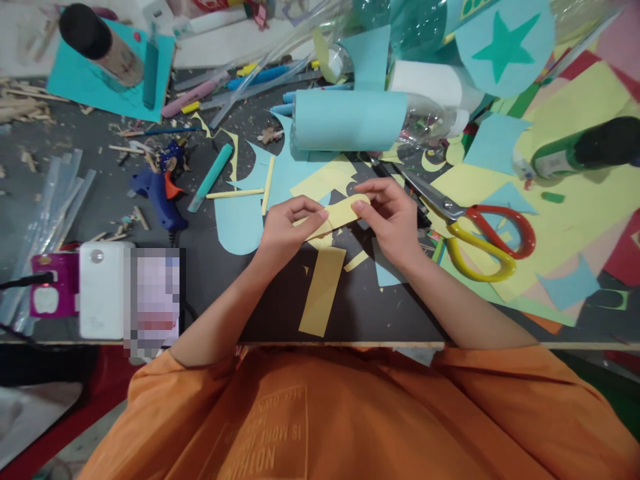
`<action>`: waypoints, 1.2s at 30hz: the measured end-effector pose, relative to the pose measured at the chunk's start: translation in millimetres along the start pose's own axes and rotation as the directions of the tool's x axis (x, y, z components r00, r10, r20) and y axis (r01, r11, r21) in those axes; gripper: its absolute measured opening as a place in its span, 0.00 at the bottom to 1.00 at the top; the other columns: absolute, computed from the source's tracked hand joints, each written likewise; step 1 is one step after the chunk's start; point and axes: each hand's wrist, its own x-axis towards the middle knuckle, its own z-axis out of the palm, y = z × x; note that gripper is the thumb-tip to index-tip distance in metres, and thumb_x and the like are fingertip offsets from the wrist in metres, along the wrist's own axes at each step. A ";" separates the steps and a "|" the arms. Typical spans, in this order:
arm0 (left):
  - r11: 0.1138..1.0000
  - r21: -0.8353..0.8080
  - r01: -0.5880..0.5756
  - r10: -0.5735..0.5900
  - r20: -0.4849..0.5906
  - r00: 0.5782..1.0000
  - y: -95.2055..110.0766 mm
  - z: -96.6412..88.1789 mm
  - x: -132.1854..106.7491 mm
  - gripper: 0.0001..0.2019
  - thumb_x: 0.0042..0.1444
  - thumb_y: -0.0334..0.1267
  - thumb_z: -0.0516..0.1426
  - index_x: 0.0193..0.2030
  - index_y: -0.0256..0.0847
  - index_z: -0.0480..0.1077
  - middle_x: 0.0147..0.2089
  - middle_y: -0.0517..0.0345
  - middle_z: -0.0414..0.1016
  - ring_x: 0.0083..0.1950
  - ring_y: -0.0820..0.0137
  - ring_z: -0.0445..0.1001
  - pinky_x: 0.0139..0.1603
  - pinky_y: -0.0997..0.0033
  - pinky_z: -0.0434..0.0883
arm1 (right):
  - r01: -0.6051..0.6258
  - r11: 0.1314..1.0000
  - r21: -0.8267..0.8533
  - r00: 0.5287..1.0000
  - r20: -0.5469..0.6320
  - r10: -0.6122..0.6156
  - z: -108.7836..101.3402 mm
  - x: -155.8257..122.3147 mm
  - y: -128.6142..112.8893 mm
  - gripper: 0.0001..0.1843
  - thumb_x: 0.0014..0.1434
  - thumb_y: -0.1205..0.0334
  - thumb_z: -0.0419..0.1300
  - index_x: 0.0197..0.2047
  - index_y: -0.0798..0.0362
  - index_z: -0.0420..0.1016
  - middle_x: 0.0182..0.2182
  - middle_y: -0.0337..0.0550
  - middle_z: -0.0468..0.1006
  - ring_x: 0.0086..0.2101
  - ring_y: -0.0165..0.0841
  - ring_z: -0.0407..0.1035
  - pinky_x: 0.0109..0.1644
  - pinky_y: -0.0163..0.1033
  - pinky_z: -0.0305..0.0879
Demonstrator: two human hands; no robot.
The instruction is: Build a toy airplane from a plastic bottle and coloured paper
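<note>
Both hands hold one small yellow paper strip just above the dark table. My left hand pinches its left end with thumb and fingers closed. My right hand pinches its right end. Below the hands a longer yellow paper strip lies flat on the table. A light blue paper piece lies to the left of my left hand.
Red-and-yellow scissors lie right of my right hand. A blue glue gun is at the left. A plastic bottle wrapped in blue paper lies behind. Paper sheets, pens and a green glue bottle crowd the table.
</note>
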 end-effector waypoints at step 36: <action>0.994 0.096 -0.048 0.044 0.046 0.998 -0.3 9.9 -6.2 0.09 0.51 0.37 0.55 0.23 0.40 0.61 0.18 0.67 0.62 0.21 0.79 0.63 0.24 0.78 0.62 | -0.037 0.995 -0.091 0.966 0.250 0.059 4.0 -5.9 -4.7 0.20 0.54 0.48 0.60 0.22 0.52 0.59 0.18 0.31 0.57 0.21 0.23 0.51 0.25 0.33 0.49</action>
